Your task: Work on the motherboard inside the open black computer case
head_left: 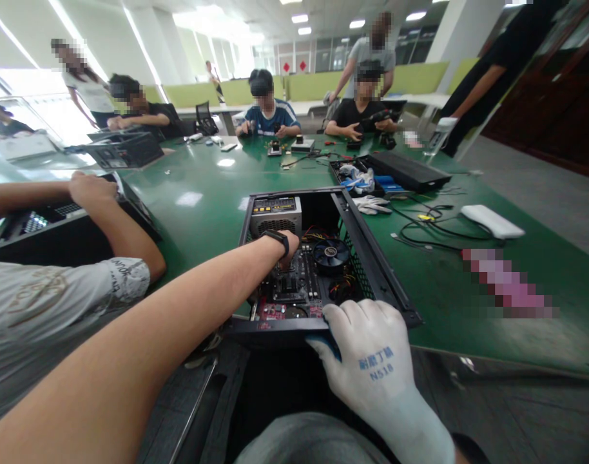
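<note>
An open computer case (381,258) lies on its side at the table's near edge. Inside it show a power supply (277,212), a motherboard (294,274) and a round cooling fan (331,254). My left hand (289,243), bare with a black wristband (278,238), reaches down into the case over the motherboard, close to the power supply. Its fingers are mostly hidden, so what they touch cannot be made out. In a white glove, my right hand (369,345) is closed over the case's near rim, thumb below and fingers on top.
A co-worker's arm (106,206) leans over another case (67,222) at left. Work gloves (372,205), a black tray (405,171), loose cables (420,222) and a white box (492,221) lie on the green table (202,177) to the right. Several people work across it.
</note>
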Demonstrator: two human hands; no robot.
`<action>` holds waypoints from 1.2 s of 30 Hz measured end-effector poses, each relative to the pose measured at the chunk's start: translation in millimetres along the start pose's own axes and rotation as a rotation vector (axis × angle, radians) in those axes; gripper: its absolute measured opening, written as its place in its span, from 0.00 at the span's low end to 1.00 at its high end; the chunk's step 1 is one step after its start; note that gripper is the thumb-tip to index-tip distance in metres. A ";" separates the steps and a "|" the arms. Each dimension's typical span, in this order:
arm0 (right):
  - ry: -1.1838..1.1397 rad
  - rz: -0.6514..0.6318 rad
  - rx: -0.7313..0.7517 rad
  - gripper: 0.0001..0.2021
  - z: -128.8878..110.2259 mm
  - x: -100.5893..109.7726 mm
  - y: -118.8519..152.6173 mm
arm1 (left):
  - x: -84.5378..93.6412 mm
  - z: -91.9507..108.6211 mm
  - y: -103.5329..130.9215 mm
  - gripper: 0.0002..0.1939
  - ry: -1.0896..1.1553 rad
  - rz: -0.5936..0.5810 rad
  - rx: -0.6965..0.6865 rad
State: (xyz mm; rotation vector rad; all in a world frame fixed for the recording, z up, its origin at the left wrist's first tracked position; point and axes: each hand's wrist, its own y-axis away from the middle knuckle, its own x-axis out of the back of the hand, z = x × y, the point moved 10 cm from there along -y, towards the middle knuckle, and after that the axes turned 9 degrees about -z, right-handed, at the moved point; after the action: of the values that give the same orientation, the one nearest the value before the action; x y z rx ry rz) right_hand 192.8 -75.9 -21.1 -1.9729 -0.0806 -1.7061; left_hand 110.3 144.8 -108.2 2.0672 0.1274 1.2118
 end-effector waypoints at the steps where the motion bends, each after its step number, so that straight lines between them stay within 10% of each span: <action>1: -0.003 -0.001 0.000 0.14 0.0 0.1 -0.1 | 0.5 -0.2 0.6 0.35 0.008 0.003 -0.001; 36: -0.005 -0.021 -0.006 0.12 0.9 -1.7 0.1 | -2.3 -6.0 -7.0 0.34 0.013 -0.001 -0.004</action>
State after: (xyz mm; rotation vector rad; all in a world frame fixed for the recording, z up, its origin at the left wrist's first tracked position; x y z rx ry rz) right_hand 193.2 -75.2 -22.8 -1.9872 -0.0982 -1.7167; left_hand 106.1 152.2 -112.5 2.0554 0.1317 1.2247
